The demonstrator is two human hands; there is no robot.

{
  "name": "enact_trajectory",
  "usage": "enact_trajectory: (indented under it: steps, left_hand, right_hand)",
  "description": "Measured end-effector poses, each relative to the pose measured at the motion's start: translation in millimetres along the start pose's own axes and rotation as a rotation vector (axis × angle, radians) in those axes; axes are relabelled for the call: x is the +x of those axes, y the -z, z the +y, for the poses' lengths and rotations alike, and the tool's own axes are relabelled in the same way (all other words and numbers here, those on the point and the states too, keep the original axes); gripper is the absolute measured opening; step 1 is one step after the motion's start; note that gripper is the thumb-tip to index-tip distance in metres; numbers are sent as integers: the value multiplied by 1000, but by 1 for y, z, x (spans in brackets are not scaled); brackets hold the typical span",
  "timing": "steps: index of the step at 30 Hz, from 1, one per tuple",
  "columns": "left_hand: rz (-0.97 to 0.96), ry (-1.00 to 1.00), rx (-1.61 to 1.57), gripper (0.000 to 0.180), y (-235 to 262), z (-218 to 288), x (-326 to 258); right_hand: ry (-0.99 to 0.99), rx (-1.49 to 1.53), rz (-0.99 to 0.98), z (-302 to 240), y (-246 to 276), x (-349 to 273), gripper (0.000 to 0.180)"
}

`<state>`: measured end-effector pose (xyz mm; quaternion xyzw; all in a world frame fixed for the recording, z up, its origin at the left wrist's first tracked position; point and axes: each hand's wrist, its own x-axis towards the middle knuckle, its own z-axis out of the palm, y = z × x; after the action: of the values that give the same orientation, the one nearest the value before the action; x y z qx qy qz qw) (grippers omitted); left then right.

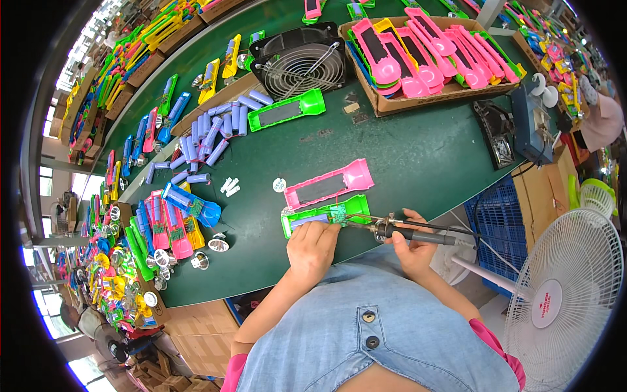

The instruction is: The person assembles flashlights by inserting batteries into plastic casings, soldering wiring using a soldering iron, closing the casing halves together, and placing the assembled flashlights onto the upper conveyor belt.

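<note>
My left hand [313, 248] rests at the near edge of a green plastic flashlight housing [359, 202], its fingers bent together; what the fingertips pinch is hidden. Inside that housing lie a purple cylindrical battery [308, 221] and a small green circuit board [337, 213]. My right hand [415, 248] is closed round the dark handle of a soldering iron [424, 236]. The iron's tip points left, at the board beside my left fingertips. Just beyond, a pink housing [321, 188] with a dark strip lies on the table, a round white disc [279, 185] at its left end.
Loose purple batteries [212, 130] are piled at the left, near filled housings [173, 225] and silver reflectors [218, 242]. A black fan [300, 62] and a carton [418, 102] of pink housings stand at the back. A white fan [565, 300] is at the right.
</note>
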<state>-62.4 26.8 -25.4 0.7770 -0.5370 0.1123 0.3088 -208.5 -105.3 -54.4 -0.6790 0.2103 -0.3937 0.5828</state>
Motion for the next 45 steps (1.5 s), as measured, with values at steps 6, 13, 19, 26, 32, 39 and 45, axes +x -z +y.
enact_trajectory:
  steps: [6, 13, 19, 26, 32, 39, 45]
  left_hand:
    - [13, 22, 14, 14, -1, 3, 0]
    - [10, 50, 14, 14, -1, 4, 1]
    - [4, 57, 26, 14, -1, 5, 0]
    - [21, 49, 30, 16, -3, 3, -2]
    - [58, 194, -168, 20, 7, 1, -1]
    - [-139, 359, 157, 24, 13, -74, 35]
    - [-155, 418, 116, 26, 24, -57, 16]
  right_hand:
    - [-39, 19, -26, 4, 4, -5, 20]
    - [-244, 289, 137, -2, 3, -5, 24]
    - [-98, 117, 48, 6, 10, -8, 25]
    - [-99, 166, 207, 4, 11, -5, 29]
    - [-108, 207, 257, 3, 19, -1, 27]
    - [-8, 76, 324, 12, 34, 17, 29]
    - [113, -81, 316, 32, 55, 25, 26]
